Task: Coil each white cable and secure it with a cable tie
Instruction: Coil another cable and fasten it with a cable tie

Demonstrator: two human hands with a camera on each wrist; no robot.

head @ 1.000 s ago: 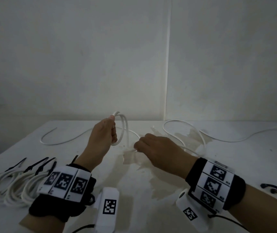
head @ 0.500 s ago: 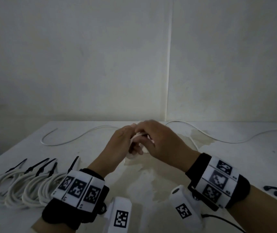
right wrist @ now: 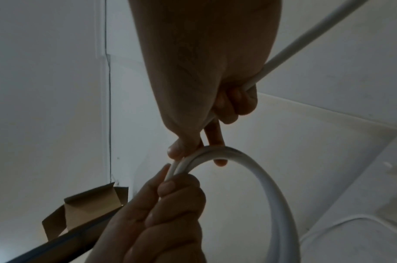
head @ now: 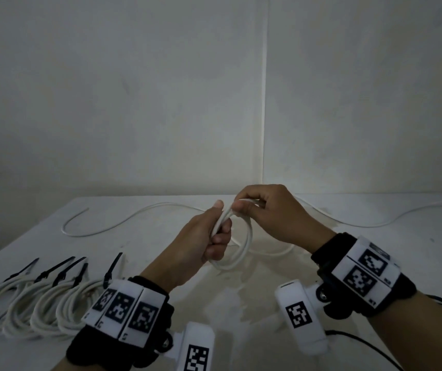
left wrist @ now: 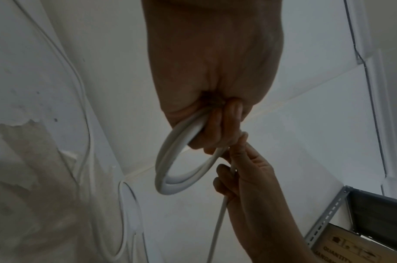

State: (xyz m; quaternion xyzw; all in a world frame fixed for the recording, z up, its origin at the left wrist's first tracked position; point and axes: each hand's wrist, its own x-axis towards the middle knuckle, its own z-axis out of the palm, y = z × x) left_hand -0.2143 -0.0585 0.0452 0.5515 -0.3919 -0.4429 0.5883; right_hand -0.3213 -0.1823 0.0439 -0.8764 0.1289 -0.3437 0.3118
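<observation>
Since a second ago you've brought another turn round — then, your right hand (head: pixel 273 212) was out low by the table pinching slack; half a second back both hands met; now it sits at the top of the coil (head: pixel 237 245), feeding cable (head: pixel 134 219) into your left hand (head: pixel 203 242). Judgement: one more loop has just been laid, so the coil is growing but far from done.

Grip: left fingers curled tight round the gathered turns, thumb up along them — the left wrist view shows at least two strands lying side by side in the fist. Right thumb and forefinger pinch the strand where it joins the bundle; in the right wrist view the loose cable also runs back through the curled fingers of that hand.

Where the cable is: coil held above the table (head: pixel 375 263), clear of it; a long tail still trails across the far table top to both sides. So several turns remain, by my reckoning, before a tie goes on.

Containers: none on the table. Finished coils (head: pixel 35 303), each with a black cable tie (head: pixel 111 266), lie in a row at your left.
</observation>
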